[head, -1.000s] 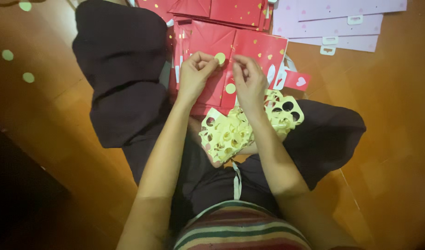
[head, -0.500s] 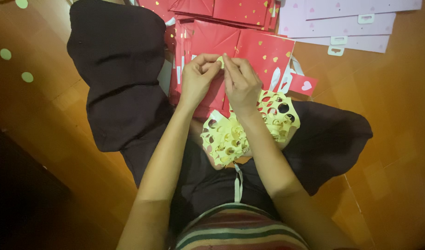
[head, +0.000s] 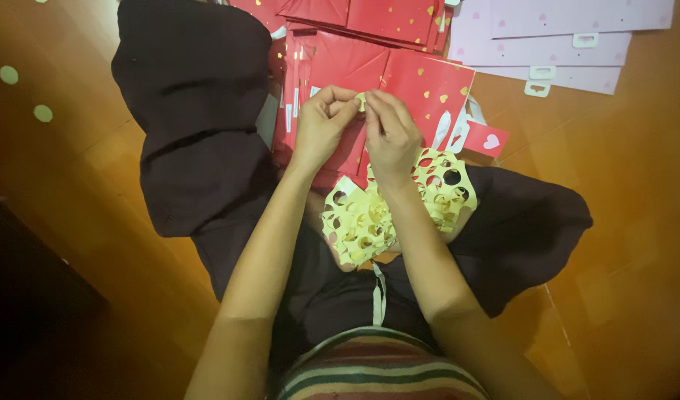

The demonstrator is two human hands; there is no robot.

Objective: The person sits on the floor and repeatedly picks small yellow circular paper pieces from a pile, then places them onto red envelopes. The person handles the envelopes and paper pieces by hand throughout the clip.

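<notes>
My left hand and my right hand meet over a red paper bag with small gold hearts. Between their fingertips they pinch a small pale yellow round sticker. Below my wrists, on my lap, lie crumpled pale yellow sticker sheets full of punched-out round holes. The red bag lies flat on the floor in front of my crossed legs in dark trousers.
More red bags are stacked beyond. Flat pale pink bags with white tags lie at the upper right. A red heart tag sits by the bag. Loose yellow dots lie on the wooden floor at left.
Both hands were apart pressing on the red bag; they have come together and now pinch a small yellow sticker between their fingertips.
</notes>
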